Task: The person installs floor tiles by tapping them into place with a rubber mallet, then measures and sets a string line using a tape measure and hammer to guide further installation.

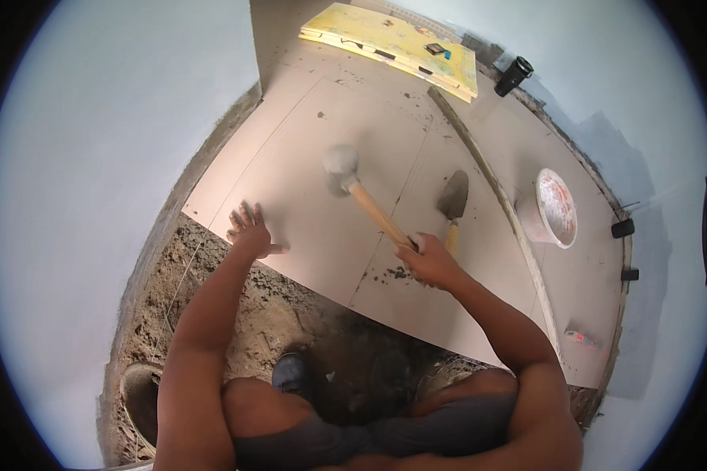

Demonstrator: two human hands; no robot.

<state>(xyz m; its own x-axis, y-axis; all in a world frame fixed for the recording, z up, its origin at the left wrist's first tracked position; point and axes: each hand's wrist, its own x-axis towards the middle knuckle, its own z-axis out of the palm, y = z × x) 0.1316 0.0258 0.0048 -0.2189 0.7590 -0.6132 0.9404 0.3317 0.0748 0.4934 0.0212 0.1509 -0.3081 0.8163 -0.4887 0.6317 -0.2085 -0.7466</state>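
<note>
My right hand (pixel 428 261) is closed round the wooden handle of a mallet (pixel 379 213). Its pale, rounded head is slightly blurred and hangs over a large light floor tile (pixel 306 212); whether it touches the tile I cannot tell. My left hand (pixel 250 231) lies spread and flat near the tile's front left edge, with nothing in it. Just right of the mallet, a pointed trowel (pixel 454 196) with a wooden handle rests on the tiles, its handle partly behind my right hand.
A long straight bar (pixel 487 169) lies across the tiles on the right, beside a white bucket (pixel 556 208). Yellow boards (pixel 385 47) are stacked at the back, near a black bottle (pixel 514 76). Rough mortar (pixel 251 322) surrounds my feet; a bucket (pixel 141 400) stands lower left. A thin string runs along the left.
</note>
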